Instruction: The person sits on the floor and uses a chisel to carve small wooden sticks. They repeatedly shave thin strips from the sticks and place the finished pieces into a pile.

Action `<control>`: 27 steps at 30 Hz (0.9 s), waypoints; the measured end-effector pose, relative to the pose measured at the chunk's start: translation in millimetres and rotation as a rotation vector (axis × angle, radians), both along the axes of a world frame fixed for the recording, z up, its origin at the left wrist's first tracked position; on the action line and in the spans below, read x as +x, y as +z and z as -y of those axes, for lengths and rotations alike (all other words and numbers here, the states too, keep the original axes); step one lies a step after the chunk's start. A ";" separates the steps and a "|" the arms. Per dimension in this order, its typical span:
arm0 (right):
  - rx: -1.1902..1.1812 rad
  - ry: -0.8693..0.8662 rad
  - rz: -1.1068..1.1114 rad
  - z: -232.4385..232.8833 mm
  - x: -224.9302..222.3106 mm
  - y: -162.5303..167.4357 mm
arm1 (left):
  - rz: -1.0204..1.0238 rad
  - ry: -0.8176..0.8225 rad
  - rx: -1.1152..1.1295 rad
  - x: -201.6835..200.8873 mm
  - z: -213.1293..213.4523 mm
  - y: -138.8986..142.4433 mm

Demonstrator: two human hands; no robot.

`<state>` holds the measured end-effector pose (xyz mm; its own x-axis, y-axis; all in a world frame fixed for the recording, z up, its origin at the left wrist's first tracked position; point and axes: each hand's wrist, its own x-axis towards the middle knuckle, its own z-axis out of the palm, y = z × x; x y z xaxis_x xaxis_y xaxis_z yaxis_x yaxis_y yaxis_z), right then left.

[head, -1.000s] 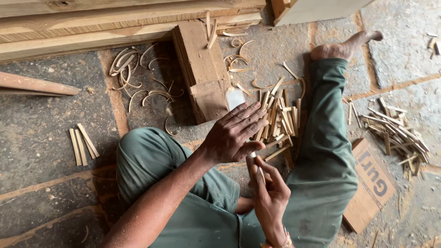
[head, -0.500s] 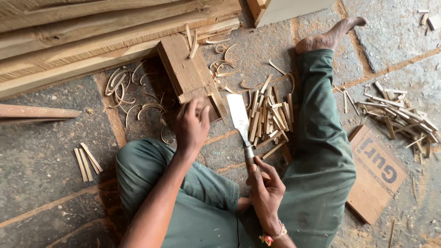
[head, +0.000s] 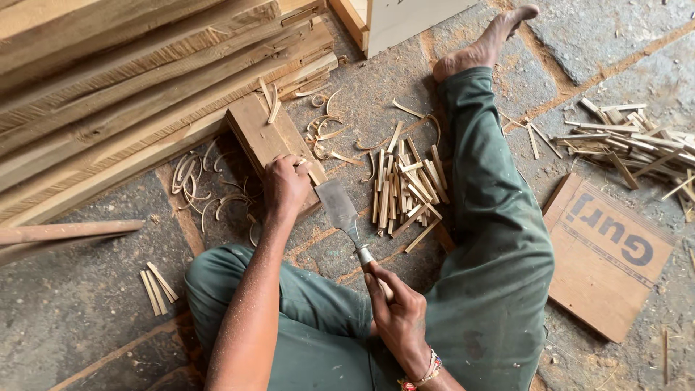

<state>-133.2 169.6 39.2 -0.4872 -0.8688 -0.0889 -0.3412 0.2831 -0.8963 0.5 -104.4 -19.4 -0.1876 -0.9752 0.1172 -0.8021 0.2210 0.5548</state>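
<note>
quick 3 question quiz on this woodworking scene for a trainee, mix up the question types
1. True or false: the right hand holds the chisel by its handle.
2. What does the left hand rest on? A) the flat board with printing B) the wooden block C) the pile of cut sticks
3. Fill in: the curled shavings lie on the floor to the ____ of the block, as the camera sees it.

Key: 1 true. 2 B; the hand also pinches a small wood piece against the block. 3 left.
</note>
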 end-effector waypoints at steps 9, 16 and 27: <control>0.033 0.027 -0.043 1.9 -6.0 9.5 | -0.100 0.328 0.184 -5.0 -18.1 36.3; 0.051 -0.060 0.156 -5.0 -7.6 -3.0 | 0.090 0.240 0.414 -17.9 -11.4 25.7; 0.161 -0.221 0.305 -8.7 -19.1 -9.5 | -0.261 -0.083 -0.087 -3.5 -60.6 76.7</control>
<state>-152.3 178.3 29.8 -0.5910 -0.7094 -0.3840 0.0179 0.4644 -0.8854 -3.0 -43.8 57.4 -0.2187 -0.9420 0.2546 -0.6115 0.3356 0.7166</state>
